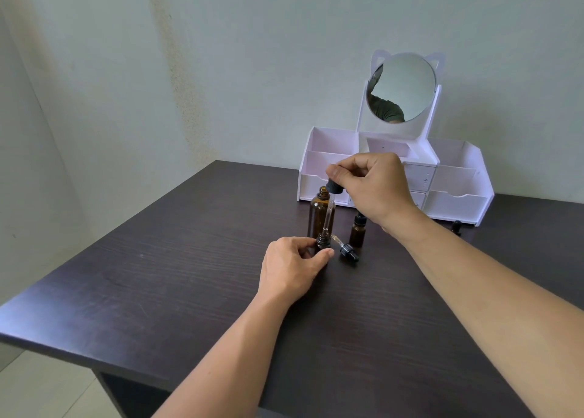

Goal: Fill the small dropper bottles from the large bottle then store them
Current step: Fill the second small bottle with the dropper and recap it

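My right hand (371, 185) pinched the rubber bulb of the large dropper (330, 207), glass tip down at the mouth of the small bottle (323, 242). My left hand (294, 267) closed round that bottle, steadying it on the dark table (158, 275). The large bottle (319, 213) stood open just behind. A loose small dropper (346, 249) lay beside, a capped small bottle (357, 231) nearby. I judged everything light, glass, fragile, the pipette thin; grip bulb or collar only. The white organizer (455, 196) waited behind.
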`<state>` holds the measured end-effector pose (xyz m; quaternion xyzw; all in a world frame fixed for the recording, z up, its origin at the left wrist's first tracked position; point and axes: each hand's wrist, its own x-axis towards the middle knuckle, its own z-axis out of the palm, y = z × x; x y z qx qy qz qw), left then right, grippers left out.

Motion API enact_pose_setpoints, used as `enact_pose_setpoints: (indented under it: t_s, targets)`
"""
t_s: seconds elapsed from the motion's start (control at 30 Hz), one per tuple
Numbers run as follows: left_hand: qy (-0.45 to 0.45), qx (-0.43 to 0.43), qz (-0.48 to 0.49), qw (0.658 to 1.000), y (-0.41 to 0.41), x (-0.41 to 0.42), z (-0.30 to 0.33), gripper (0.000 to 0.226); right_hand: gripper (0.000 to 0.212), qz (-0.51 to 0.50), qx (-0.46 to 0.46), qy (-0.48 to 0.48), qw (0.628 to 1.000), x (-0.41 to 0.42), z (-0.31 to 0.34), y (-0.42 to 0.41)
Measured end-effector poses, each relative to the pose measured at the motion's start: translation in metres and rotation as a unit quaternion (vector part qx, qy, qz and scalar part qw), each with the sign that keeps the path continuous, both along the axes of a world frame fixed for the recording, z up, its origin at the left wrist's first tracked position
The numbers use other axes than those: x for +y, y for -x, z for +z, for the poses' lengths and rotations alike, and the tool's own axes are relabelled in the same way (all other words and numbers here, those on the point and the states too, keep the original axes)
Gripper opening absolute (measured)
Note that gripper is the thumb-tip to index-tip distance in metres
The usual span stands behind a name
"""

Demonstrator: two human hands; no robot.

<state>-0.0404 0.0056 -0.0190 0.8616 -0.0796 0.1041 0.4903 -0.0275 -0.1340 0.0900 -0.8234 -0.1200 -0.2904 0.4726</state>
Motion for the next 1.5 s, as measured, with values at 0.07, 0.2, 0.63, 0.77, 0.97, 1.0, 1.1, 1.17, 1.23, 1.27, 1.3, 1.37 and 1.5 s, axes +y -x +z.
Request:
enact_pose_setpoints:
  t_s: [0.07,0.2,0.63,0.77,0.97,1.0,1.1,1.17,1.23,1.27,1.3,1.37,1.5]
  targets:
    - [-0.002,-0.002,0.001,1.0,0.0,0.0,0.0,0.034,0.014,-0.009,-0.001,0.007,1.0,0.001,-0.002,0.0]
    - [-0.003,0.001,-0.001,1.0,-0.001,0.0,0.0,0.034,0.015,-0.003,-0.002,0.013,1.0,0.003,-0.002,0.002]
    - [-0.006,0.001,0.0,1.0,-0.001,0.0,0.0,0.033,0.011,0.035,0.016,-0.016,0.999,-0.004,0.013,0.002]
    - [0.0,0.0,0.002,1.0,0.0,-0.001,0.0,0.033,0.012,0.006,-0.03,-0.064,0.998,-0.01,0.033,-0.003]
    - [0.007,-0.002,0.004,1.0,0.001,-0.001,0.0,0.03,0.009,-0.014,-0.071,-0.102,0.992,-0.006,0.046,-0.015]
    - [0.009,-0.003,0.005,1.0,0.002,-0.001,0.0,0.031,0.01,-0.016,-0.072,-0.099,0.992,-0.005,0.045,-0.018]
    - [0.013,-0.005,0.006,1.0,0.002,-0.001,0.0,0.032,0.01,-0.022,-0.067,-0.088,0.994,-0.004,0.04,-0.025]
    - [0.01,-0.008,0.005,1.0,0.001,-0.001,0.0,0.029,0.01,-0.026,-0.064,-0.084,0.994,-0.005,0.034,-0.029]
    - [0.01,-0.006,0.004,1.0,0.001,-0.001,0.0,0.028,0.011,-0.028,-0.057,-0.077,0.995,-0.005,0.029,-0.033]
    - [0.011,-0.005,0.004,1.0,0.001,-0.001,0.0,0.028,0.011,-0.026,-0.05,-0.075,0.996,-0.004,0.026,-0.035]
    - [0.01,-0.004,0.004,1.0,0.001,-0.001,0.0,0.029,0.011,-0.024,-0.042,-0.073,0.996,-0.003,0.023,-0.036]
    - [0.007,-0.005,0.004,1.0,0.001,-0.001,0.0,0.03,0.012,-0.02,-0.024,-0.061,0.998,-0.001,0.016,-0.039]
    - [0.005,-0.007,0.005,1.0,0.001,0.0,0.0,0.03,0.014,-0.026,0.005,-0.015,1.0,0.004,0.003,-0.043]
